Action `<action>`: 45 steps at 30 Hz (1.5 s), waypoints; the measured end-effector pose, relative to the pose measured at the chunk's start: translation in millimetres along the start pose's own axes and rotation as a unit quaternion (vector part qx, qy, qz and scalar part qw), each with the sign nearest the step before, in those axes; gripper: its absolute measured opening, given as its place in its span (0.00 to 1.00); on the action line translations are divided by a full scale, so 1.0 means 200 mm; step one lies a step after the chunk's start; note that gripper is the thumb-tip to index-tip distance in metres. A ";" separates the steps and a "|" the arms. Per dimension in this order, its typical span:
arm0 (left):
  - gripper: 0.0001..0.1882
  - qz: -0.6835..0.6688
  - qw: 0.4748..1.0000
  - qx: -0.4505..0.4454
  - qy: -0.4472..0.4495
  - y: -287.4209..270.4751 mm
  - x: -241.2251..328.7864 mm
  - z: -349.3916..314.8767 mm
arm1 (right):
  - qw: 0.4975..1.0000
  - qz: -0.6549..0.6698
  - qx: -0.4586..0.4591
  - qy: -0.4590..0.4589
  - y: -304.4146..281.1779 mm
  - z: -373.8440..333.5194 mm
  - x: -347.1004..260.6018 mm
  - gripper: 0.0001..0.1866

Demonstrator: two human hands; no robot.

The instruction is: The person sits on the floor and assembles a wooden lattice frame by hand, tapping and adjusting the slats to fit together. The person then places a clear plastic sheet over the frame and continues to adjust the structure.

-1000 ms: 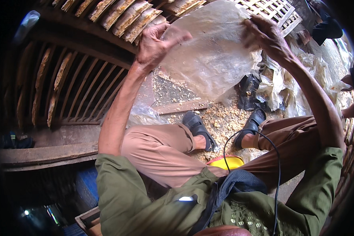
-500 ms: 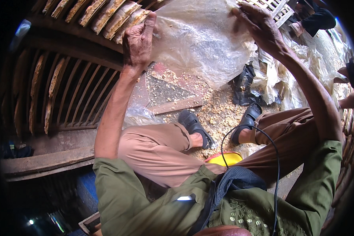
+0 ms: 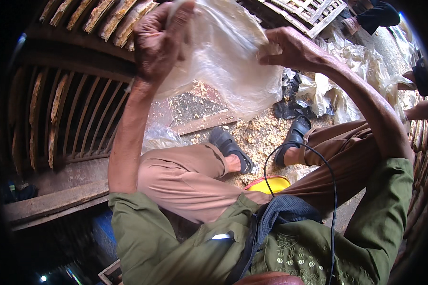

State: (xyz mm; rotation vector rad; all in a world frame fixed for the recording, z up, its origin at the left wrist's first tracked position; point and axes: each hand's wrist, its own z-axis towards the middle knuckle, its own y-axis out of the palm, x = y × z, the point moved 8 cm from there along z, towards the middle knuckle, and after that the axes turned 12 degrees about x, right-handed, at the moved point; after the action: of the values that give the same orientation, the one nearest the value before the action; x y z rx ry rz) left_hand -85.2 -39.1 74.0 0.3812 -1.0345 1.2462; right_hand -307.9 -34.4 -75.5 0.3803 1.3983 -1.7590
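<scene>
A crumpled, see-through plastic sheet [image 3: 228, 71] hangs in front of me above the floor. My left hand [image 3: 159, 40] grips its upper left part, the fingers closed round the film with the thumb up. At the sheet's right edge, my right hand [image 3: 290, 50] has its fingers curled onto the film. The sheet sags between both hands, and its upper edge runs out of the picture. Just left of my left hand are slatted wooden racks [image 3: 92, 16], their slat ends crusted with a pale crumbly material.
Pale crumbs [image 3: 252, 130] cover the floor around my sandals. A heap of plastic film [image 3: 347, 71] lies at the right, below a woven lattice panel [image 3: 314, 14]. Between my legs sits a yellow object [image 3: 271, 184]. Another person's arm [image 3: 378, 18] shows at the far right.
Both hands have come closer together, the right one moving left and down. The sheet is less stretched and hangs in more folds. The view has shifted slightly.
</scene>
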 end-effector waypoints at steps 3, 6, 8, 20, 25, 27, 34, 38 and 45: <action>0.13 0.046 0.983 0.169 0.062 -0.38 -0.27 0.05 | 0.986 -0.127 -0.088 0.064 0.05 -0.02 0.19 0.25; 0.14 0.023 0.971 0.233 0.055 -0.52 -0.28 0.05 | 0.983 -0.117 -0.119 0.080 -0.06 -0.03 0.38 0.14; 0.14 0.082 0.962 0.257 0.041 -0.69 -0.29 0.01 | 0.993 -0.088 -0.064 0.052 -0.09 0.01 0.45 0.13; 0.11 0.472 0.792 0.385 0.038 -1.27 -0.19 -0.61 | 0.998 -0.044 0.047 0.020 0.00 0.21 0.59 0.27; 0.16 0.417 0.739 0.467 -0.250 -1.99 -0.38 -1.35 | 0.997 -0.049 -0.055 -0.001 0.20 0.12 0.47 0.26; 0.22 0.480 0.712 0.448 -0.249 -2.16 -0.35 -1.67 | 0.992 -0.084 -0.089 0.024 0.15 0.04 0.39 0.25; 0.28 0.669 0.458 0.472 -0.347 -2.69 0.24 -3.76 | 0.978 -0.095 -0.187 0.024 0.37 -0.10 0.26 0.22; 0.27 0.663 0.342 0.496 -0.444 -2.41 0.18 -4.20 | 0.985 -0.088 -0.146 0.018 0.31 -0.11 0.21 0.16; 0.28 0.625 0.211 0.423 -0.621 -2.08 0.12 -4.15 | 0.974 -0.105 -0.194 0.053 0.35 -0.10 0.12 0.16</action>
State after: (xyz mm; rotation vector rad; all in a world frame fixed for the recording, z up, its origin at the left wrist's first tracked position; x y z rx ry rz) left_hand 647.5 449.7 -221.1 1.9772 -2.0252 3.2816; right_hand -274.6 -28.4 -142.8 0.1191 1.8712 -1.5946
